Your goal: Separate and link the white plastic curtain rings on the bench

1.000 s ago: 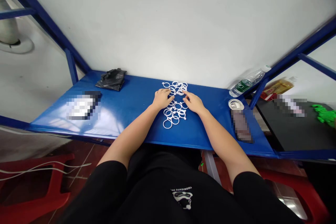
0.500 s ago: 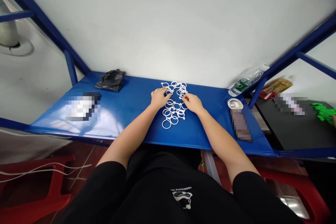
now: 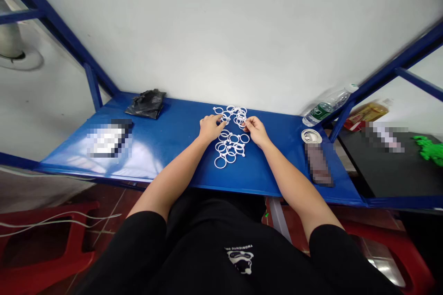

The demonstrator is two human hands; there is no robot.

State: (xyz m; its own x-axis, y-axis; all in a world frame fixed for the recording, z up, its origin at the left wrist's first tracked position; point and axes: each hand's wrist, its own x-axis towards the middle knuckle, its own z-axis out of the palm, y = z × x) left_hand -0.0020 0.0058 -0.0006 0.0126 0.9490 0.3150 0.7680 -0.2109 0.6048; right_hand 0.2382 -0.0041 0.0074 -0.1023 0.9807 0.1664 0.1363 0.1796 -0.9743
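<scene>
Many white curtain rings (image 3: 220,162), each with a small round eyelet, lie in a loose, overlapping spread on the blue table (image 3: 180,133). At the far left of the spread, my left hand (image 3: 209,128) has its fingers and thumb curled around the edge of one ring. My right hand (image 3: 256,131) pinches another ring (image 3: 241,123) at its right side, beside a cluster of rings. The fingertips of both hands partly cover the rings they hold. Nearer to me, more rings (image 3: 234,138) lie untouched between my wrists.
A crumpled black plastic bag (image 3: 147,103) and a blurred-out phone-like object (image 3: 109,138) lie on the left. To the right are a water bottle (image 3: 325,109), a coiled white strap (image 3: 311,136) and another blurred object (image 3: 318,163). Blue frame bars (image 3: 92,85) rise at both ends.
My right hand has shifted slightly away from me and its fingers now pinch a ring at the cluster's edge, uncovering a ring below. The left hand stays almost in place.
</scene>
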